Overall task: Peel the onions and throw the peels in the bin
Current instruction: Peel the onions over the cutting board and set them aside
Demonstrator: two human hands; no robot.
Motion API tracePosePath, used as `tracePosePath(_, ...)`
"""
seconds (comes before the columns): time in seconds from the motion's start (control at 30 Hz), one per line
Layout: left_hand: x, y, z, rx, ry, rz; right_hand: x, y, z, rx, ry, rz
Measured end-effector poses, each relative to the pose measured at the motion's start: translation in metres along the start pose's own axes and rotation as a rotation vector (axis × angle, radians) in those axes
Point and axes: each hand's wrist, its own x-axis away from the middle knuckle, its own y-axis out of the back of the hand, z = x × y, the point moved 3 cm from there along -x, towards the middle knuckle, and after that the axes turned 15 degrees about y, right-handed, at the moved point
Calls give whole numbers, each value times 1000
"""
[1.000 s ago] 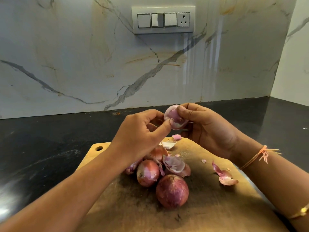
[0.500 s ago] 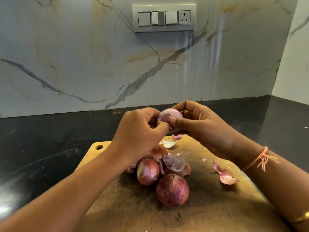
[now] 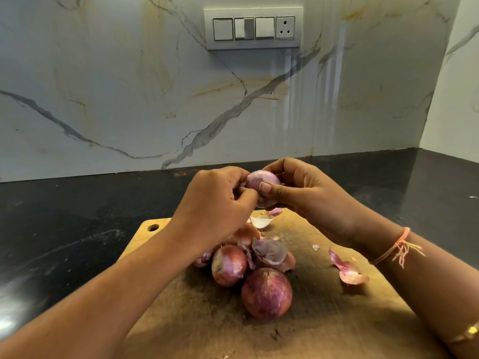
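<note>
A small pale purple onion [image 3: 261, 181] is held in the air above the far end of the wooden cutting board [image 3: 324, 322]. My right hand [image 3: 305, 193] grips it, thumb across its front. My left hand [image 3: 215, 203] pinches at its left side with curled fingers. Below on the board lie unpeeled red onions: a large one [image 3: 267, 292] in front and a smaller one [image 3: 229, 265] behind it, with another partly hidden under my left wrist. Loose peels [image 3: 272, 252] lie among them, and more peels [image 3: 348, 272] lie to the right.
The board rests on a black countertop [image 3: 64, 229] against a marble wall with a switch panel [image 3: 252, 28]. A white peel piece [image 3: 260, 221] lies at the board's far edge. No bin is in view.
Both hands turned the onion and drew closer together; my left fingers moved from below it to pinching its left side. The onion shifted slightly left.
</note>
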Motion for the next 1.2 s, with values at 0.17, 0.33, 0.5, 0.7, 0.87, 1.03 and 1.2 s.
tracePosePath(0.17,-4,2,6,85,73,5,0,4,0,-51,-21,0)
tracePosePath(0.33,-6,3,9,150,123,32,-2,8,-2,-174,-55,-20)
tracePosePath(0.5,-5,3,11,196,173,42,-2,11,-3,-283,-96,-81)
tracePosePath(0.7,1,2,4,266,132,90,-2,11,-6,-309,-127,-76)
tracePosePath(0.87,0,1,4,242,147,109,-1,9,-3,-295,-115,-11)
tracePosePath(1.03,-3,1,8,298,199,56,-1,7,-2,-324,-130,-33)
tracePosePath(1.2,-3,1,6,273,184,-16,-1,5,-3,-307,-173,-22)
